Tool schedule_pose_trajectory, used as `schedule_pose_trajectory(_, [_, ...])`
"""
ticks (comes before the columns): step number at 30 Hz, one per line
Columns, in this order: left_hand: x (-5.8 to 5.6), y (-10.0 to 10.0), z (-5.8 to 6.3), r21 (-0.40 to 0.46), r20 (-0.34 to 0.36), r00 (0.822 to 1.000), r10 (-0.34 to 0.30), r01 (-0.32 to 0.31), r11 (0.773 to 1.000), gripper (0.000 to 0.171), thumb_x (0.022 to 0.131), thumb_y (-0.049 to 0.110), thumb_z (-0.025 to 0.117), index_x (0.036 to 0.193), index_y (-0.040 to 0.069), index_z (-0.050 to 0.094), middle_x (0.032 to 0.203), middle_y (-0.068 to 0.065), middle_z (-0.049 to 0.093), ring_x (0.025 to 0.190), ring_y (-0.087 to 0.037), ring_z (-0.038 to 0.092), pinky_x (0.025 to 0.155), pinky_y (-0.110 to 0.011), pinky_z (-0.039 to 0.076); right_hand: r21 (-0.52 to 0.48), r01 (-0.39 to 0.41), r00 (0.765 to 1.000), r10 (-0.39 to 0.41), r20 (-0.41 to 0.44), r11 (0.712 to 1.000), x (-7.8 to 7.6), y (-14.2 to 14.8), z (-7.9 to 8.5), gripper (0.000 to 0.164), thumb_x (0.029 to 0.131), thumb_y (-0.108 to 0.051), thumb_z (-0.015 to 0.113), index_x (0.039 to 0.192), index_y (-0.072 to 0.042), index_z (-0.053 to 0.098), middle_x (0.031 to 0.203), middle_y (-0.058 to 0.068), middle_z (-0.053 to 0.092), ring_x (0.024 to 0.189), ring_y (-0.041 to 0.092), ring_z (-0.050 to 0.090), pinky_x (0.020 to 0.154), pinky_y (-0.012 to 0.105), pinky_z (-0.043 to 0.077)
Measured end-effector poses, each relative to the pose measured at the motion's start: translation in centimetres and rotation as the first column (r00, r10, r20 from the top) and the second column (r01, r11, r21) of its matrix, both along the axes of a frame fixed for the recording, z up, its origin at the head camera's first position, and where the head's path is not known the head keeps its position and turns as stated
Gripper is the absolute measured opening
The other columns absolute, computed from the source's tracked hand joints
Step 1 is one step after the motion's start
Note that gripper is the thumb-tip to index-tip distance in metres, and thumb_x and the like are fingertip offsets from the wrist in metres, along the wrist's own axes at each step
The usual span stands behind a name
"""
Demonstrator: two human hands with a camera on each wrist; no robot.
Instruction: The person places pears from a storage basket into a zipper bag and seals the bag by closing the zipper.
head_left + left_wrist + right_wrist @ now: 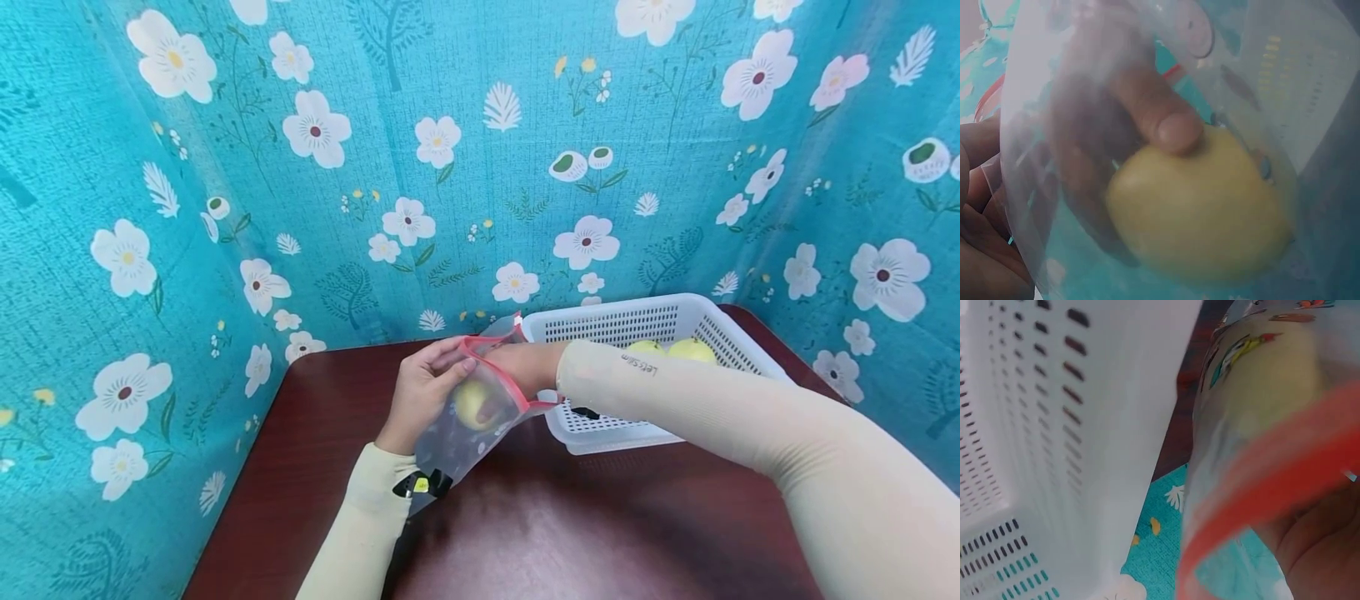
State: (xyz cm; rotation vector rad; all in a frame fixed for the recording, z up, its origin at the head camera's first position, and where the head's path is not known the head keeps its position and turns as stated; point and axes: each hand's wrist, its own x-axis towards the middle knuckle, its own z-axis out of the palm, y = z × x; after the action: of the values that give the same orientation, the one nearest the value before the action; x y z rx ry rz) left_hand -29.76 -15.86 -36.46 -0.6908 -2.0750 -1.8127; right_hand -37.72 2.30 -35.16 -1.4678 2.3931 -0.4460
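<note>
My left hand (422, 390) pinches the red zip edge of a clear plastic zip bag (442, 454), thumb in front. Through the bag's open mouth reaches my right hand (525, 368), which grips a round yellow-green apple (472, 406) inside. In the left wrist view the thumb presses on top of the apple (1204, 212) near its stem hollow, while the fingers curve round its side behind the cloudy plastic. Blurred across the right wrist view runs the red zip edge (1291, 462), with the apple (1279, 375) showing through printed plastic.
A white perforated basket (615, 437) stands just right of the bag on the dark red-brown table (315, 475). More yellow-green apples (693, 350) lie in it, partly behind the right sleeve (720, 408). Blue floral cloth (465, 183) hangs around the table's back and sides.
</note>
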Motion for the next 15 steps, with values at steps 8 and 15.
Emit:
schedule_pose_trajectory(8, [0.0,0.1,0.3,0.0,-0.027,1.0,-0.014,0.014,1.0,0.036,0.088,0.0,0.069,0.123,-0.007,0.063,0.114,-0.018,0.068,0.106,-0.023,0.065,0.088,-0.034,0.052,0.012,0.12,0.993,-0.12,0.018,0.993,0.4,-1.4,-0.3,0.071,0.072,-0.049,0.084,0.131,-0.023,0.056,0.111,-0.012,0.061,0.103,0.009,0.056,0.091,0.031,0.048])
schedule_pose_trajectory(15, [0.1,0.4,0.6,0.002,-0.016,1.0,-0.01,0.01,1.0,0.036,0.088,-0.001,0.069,0.124,-0.007,0.062,0.113,-0.018,0.068,0.106,-0.024,0.065,0.086,-0.034,0.053,-0.007,0.247,0.95,-0.24,0.199,0.969,1.3,-2.1,-0.2,0.074,0.068,-0.046,0.086,0.132,-0.023,0.057,0.119,-0.01,0.06,0.108,0.011,0.056,0.094,0.038,0.048])
